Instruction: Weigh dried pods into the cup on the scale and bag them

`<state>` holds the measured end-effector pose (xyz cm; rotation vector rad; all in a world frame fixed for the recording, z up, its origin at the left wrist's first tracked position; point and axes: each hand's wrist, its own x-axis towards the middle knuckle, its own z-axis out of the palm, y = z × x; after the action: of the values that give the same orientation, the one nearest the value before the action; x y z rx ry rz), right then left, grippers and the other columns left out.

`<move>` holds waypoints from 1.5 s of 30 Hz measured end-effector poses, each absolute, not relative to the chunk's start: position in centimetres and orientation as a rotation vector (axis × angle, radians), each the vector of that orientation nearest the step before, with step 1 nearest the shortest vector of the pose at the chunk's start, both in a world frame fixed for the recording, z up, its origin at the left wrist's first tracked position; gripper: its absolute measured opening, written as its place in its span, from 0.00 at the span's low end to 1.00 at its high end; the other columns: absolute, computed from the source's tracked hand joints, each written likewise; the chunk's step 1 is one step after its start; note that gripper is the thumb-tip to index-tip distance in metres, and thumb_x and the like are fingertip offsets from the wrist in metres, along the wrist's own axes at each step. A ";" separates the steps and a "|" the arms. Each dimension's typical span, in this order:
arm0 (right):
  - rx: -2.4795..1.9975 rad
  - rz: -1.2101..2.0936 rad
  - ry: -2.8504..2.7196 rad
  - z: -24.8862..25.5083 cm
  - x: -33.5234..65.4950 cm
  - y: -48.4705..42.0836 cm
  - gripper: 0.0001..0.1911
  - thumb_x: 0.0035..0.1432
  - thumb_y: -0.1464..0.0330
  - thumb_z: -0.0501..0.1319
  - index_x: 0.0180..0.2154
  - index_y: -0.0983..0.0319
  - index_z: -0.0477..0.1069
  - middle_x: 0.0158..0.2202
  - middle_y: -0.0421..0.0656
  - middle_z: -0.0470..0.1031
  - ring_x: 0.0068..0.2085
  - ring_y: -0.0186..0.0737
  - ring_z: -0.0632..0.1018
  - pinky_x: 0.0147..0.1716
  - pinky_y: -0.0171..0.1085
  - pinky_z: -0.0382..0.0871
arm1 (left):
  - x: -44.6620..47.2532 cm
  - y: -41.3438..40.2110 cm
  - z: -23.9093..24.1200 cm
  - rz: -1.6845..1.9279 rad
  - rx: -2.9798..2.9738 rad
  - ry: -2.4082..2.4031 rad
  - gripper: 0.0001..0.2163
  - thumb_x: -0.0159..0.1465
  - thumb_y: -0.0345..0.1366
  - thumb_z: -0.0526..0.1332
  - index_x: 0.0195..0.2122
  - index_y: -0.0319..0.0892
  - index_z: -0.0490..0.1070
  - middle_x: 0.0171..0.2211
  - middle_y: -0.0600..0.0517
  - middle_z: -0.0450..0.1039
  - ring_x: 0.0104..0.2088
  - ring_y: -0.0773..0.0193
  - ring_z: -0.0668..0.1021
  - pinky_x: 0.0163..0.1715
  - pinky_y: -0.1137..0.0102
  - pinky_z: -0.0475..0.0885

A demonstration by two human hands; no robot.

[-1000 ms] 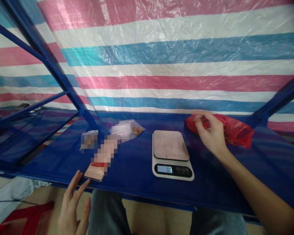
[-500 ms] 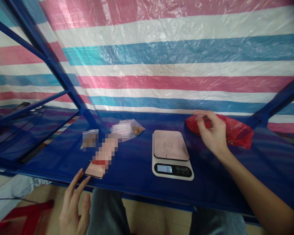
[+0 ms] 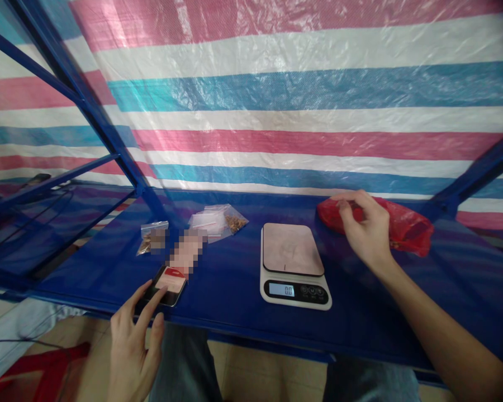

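Observation:
My left hand (image 3: 136, 329) has its fingers spread, with fingertips on the lower part of a phone (image 3: 174, 283) at the table's front edge. The phone's screen is lit, and much of its upper part is pixelated. On the right, my right hand (image 3: 366, 223) is curled at a red plastic bag (image 3: 411, 223), thumb and forefinger bent towards each other at its left part. The bag's contents are mostly hidden. Between my hands stands a white digital kitchen scale (image 3: 293, 251) with a bare pan; its display reads 0.0.
Behind the phone lie clear zip bags (image 3: 207, 220) and a zip bag with small brown pieces (image 3: 235, 222). Another filled zip bag (image 3: 151, 239) lies left. Blue metal posts (image 3: 126, 173) frame the blue table (image 3: 235, 285), with striped sheeting (image 3: 297, 123) behind. A red stool (image 3: 46, 371) stands lower left.
My left hand has moved up and right onto the phone, its fingers now over the screen. The phone's lit picture looks different. My right hand and the scale have hardly moved.

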<state>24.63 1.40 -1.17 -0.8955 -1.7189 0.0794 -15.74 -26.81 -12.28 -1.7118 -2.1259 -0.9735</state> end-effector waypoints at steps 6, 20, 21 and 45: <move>-0.885 0.077 -1.728 -1.3 24.6 1.5 0.10 0.68 0.71 0.59 0.40 0.54 0.79 0.39 0.45 0.80 0.40 0.49 0.79 0.43 0.49 0.72 | -16.0 -26.1 -11.4 -1.079 -1.678 -2.139 0.22 0.75 0.43 0.52 0.68 0.47 0.60 0.66 0.40 0.65 0.65 0.41 0.67 0.63 0.44 0.63; -0.876 0.031 -1.738 -1.0 24.7 1.5 0.10 0.67 0.72 0.59 0.39 0.55 0.78 0.37 0.44 0.80 0.38 0.48 0.79 0.40 0.46 0.72 | -15.3 -24.4 -9.8 -0.735 -1.599 -2.240 0.34 0.72 0.60 0.49 0.70 0.39 0.61 0.60 0.36 0.68 0.58 0.37 0.71 0.59 0.42 0.69; -0.876 0.030 -1.740 -0.9 24.6 1.4 0.10 0.67 0.72 0.59 0.39 0.55 0.79 0.37 0.44 0.80 0.38 0.48 0.79 0.40 0.46 0.72 | -14.9 -24.5 -9.6 -0.704 -1.569 -2.261 0.37 0.71 0.62 0.50 0.70 0.38 0.60 0.58 0.36 0.69 0.57 0.36 0.71 0.58 0.41 0.69; -0.842 0.018 -1.701 -0.1 24.8 0.8 0.11 0.69 0.72 0.57 0.41 0.56 0.78 0.38 0.44 0.79 0.39 0.46 0.78 0.43 0.46 0.72 | -18.8 -13.0 -2.9 -0.294 -2.732 -1.875 0.43 0.63 0.47 0.69 0.76 0.55 0.52 0.73 0.45 0.62 0.69 0.44 0.71 0.66 0.51 0.71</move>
<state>24.78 0.76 -0.11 -0.8419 -1.7007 0.0178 -18.85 -13.02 -2.86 -2.7323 -1.8752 -0.2943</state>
